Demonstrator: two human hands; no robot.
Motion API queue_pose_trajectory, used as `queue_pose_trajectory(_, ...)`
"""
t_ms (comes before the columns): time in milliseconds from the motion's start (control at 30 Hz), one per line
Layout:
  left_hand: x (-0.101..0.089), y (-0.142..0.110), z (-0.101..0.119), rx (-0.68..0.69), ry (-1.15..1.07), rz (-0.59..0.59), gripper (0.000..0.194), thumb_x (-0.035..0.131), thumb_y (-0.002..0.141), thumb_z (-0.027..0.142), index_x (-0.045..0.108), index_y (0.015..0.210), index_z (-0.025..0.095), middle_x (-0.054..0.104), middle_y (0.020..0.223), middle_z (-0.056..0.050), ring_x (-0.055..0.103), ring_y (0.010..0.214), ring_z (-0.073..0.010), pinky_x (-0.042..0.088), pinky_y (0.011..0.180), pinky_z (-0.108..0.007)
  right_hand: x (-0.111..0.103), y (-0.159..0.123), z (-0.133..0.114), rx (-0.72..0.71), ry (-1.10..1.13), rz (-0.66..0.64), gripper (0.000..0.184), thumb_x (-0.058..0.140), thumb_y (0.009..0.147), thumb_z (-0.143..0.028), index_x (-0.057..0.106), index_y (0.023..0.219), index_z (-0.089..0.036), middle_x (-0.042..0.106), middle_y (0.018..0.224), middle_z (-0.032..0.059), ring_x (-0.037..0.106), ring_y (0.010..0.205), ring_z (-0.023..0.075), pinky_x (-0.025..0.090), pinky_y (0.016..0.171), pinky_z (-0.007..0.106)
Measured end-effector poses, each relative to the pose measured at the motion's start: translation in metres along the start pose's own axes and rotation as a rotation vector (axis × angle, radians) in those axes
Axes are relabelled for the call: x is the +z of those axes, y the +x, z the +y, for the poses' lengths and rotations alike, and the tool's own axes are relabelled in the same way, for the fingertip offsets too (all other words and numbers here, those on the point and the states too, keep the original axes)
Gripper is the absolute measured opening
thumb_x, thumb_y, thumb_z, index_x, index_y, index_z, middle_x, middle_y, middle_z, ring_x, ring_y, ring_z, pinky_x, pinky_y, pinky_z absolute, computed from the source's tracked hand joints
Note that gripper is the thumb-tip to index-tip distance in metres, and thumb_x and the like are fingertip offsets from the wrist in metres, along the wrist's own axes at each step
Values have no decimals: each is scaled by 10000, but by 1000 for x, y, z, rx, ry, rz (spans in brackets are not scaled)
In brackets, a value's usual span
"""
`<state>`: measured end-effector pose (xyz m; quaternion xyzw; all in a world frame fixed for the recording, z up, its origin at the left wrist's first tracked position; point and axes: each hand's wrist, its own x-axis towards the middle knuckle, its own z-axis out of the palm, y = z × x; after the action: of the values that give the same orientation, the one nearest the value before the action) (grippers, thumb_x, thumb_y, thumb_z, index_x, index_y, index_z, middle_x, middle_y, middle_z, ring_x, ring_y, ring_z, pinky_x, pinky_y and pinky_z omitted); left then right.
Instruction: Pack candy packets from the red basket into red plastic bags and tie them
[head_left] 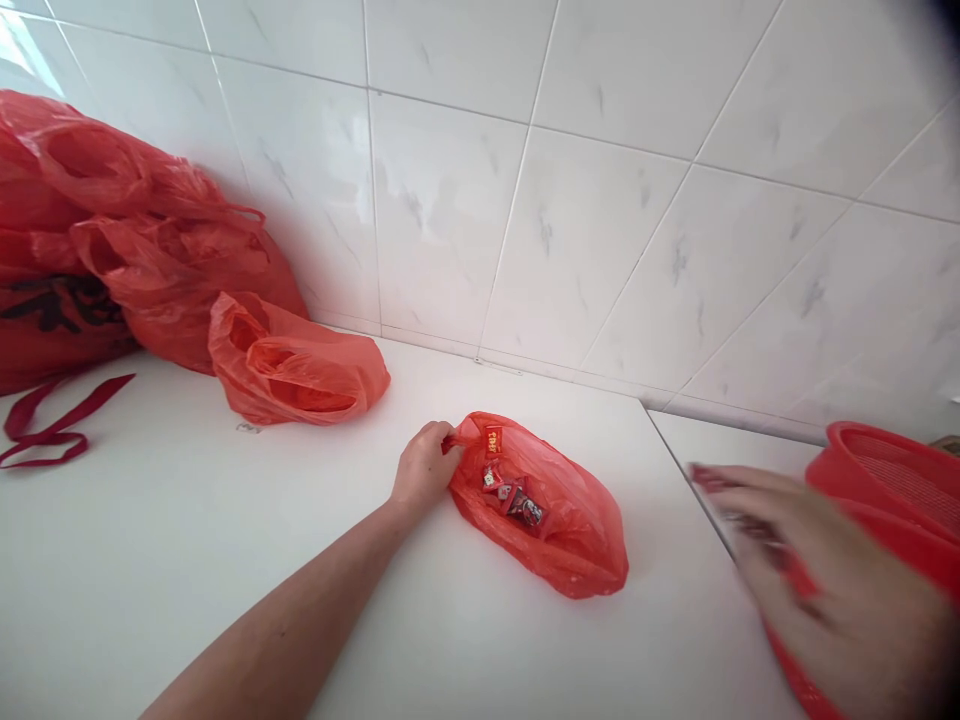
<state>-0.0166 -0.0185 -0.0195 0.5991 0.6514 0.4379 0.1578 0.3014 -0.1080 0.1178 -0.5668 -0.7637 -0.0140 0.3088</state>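
A red plastic bag lies with its mouth wide on the white surface in front of me. Inside it rest several small wrapped candies, among them a red packet with yellow print. The left rim of the bag is pinched in the closed fingers of my left hand. To the right, my right hand is smeared by motion between the bag and a red plastic basket. Its fingers are curled round small wrapped candies, dark and red, whose details are blurred.
Another red plastic bag sits crumpled at the back left. Behind it stand larger filled red bags, with a dark red ribbon nearby. A white tiled wall borders the white table, and a seam runs beside my right hand.
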Motion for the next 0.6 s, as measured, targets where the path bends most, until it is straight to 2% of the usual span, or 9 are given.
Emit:
queue_pose_trajectory(100,-2,2,-1,-94,-152,29,90,530,743,265,533,676,204,587,733,4,503,669,-156,348,596,-260,52,9,-31,-162,66,-268,301,355,859,-217,513,1072,-359,535,1265,-12,559,1089,200,492,888,401)
queue_pose_trajectory(200,-1,10,-4,-155,-262,67,127,547,731,292,536,641,202,574,655,14,488,624,-152,333,574,-257,112,13,-50,-192,92,-432,318,300,876,-147,562,1014,-262,577,1201,22,609,956,176,533,765,343)
queue_pose_trajectory(233,-1,13,-4,-163,-281,80,135,548,730,296,533,636,200,569,640,17,485,615,-150,335,571,-255,130,14,-51,-239,82,-461,311,343,870,-147,570,1057,-250,550,1250,30,587,1016,186,524,800,342)
queue_pose_trajectory(333,3,25,-5,-179,-353,130,171,538,744,324,516,637,193,549,625,23,477,603,-139,350,567,-245,173,23,-43,-377,-5,-440,445,360,836,-66,544,1206,-233,452,1373,60,497,1169,237,493,870,385)
queue_pose_trajectory(433,5,34,-5,-192,-439,192,229,510,778,360,473,628,191,493,594,37,442,575,-122,345,544,-232,190,44,-29,-424,-37,-379,475,361,841,-54,544,1235,-248,412,1406,67,443,1221,254,439,942,441)
queue_pose_trajectory(533,6,37,-5,-190,-519,228,297,485,810,410,455,616,187,461,577,39,412,552,-111,333,522,-228,187,63,-18,-425,-26,-300,483,359,833,-52,552,1222,-263,415,1400,52,414,1245,234,395,992,447)
queue_pose_trajectory(600,6,36,-6,-185,-572,231,329,472,823,447,476,630,181,474,588,31,423,559,-110,346,527,-226,180,67,-11,-362,-35,-203,489,346,815,-43,553,1211,-241,428,1383,49,417,1238,215,387,1005,417)
